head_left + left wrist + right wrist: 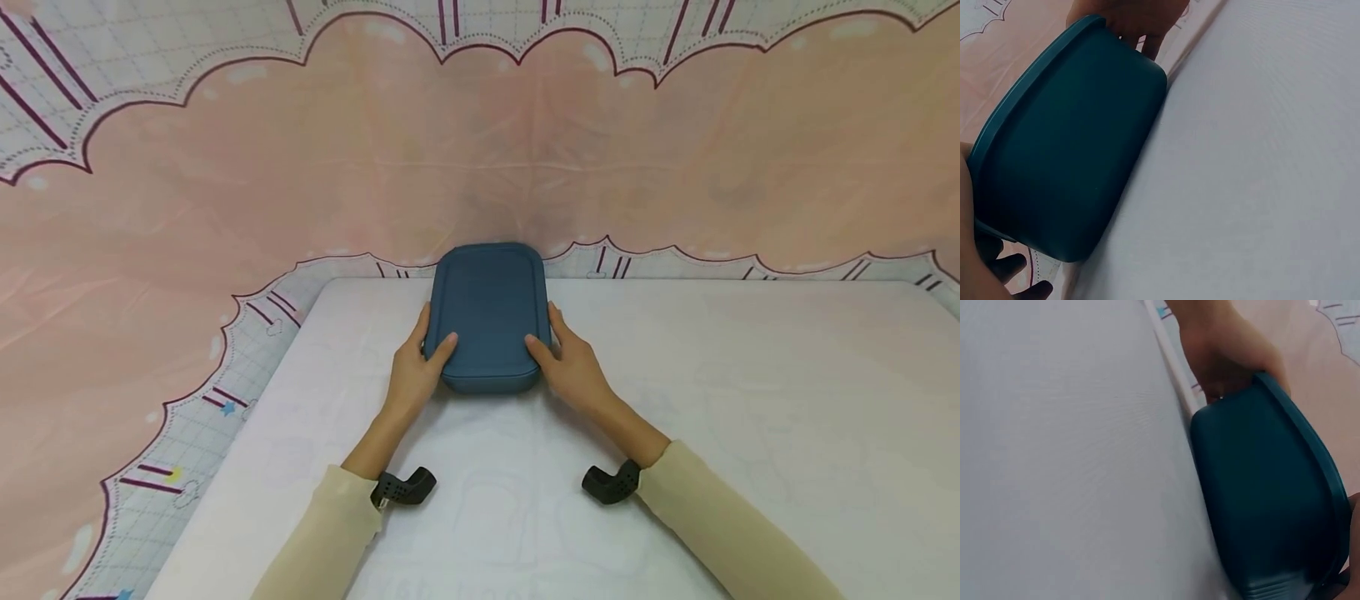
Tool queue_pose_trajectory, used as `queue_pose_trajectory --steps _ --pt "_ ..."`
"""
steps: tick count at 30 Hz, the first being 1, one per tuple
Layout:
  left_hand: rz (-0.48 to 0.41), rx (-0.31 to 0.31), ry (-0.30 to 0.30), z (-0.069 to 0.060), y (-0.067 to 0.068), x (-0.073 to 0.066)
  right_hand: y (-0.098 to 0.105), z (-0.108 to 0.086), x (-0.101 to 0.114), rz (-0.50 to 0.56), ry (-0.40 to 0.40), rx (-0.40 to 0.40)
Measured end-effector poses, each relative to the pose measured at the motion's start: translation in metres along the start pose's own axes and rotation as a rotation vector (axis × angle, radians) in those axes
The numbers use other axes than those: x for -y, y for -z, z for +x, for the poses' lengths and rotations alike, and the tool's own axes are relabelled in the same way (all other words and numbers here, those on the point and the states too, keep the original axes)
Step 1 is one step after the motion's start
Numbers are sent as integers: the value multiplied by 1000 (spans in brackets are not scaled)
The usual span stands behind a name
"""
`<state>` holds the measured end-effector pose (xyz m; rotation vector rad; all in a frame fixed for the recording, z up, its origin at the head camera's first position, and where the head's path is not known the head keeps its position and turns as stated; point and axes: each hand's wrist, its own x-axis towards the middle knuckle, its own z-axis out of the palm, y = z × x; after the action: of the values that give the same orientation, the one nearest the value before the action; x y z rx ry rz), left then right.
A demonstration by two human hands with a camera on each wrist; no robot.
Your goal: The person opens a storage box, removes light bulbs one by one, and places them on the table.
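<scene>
A blue lidded box (491, 308) with rounded corners, like a lunch box, is at the table's far edge. My left hand (412, 371) grips its left side and my right hand (577, 371) its right side, each thumb on the lid's edge. Both wrist views show the box's smooth near wall (1072, 137) and projecting lid rim (1300, 431). Under its left end, fingers of my left hand (1007, 269) show in the left wrist view. Whether the base touches the table cannot be told. The contents are hidden by the lid.
A white-covered table (750, 400) spreads in front of and beside the box. Behind it hangs a peach cloth (637, 167) with scalloped white grid patterns, which also runs down the left side. Black wrist devices (408, 486) stick out inward from both sleeves.
</scene>
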<state>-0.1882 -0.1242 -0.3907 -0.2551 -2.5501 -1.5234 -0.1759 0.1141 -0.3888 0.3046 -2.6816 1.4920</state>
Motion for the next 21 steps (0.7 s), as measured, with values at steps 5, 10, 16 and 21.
queue_pose_trajectory --steps 5,10,16,21 --pt "32 -30 -53 0 1 -2 1 0 7 -6 12 9" --pt "38 -46 -51 -1 4 -7 3 2 13 -18 22 6" --pt "11 -86 -82 1 13 -15 3 5 23 -30 79 -7" --pt "-53 -141 -118 2 19 -16 1 6 31 -25 80 27"
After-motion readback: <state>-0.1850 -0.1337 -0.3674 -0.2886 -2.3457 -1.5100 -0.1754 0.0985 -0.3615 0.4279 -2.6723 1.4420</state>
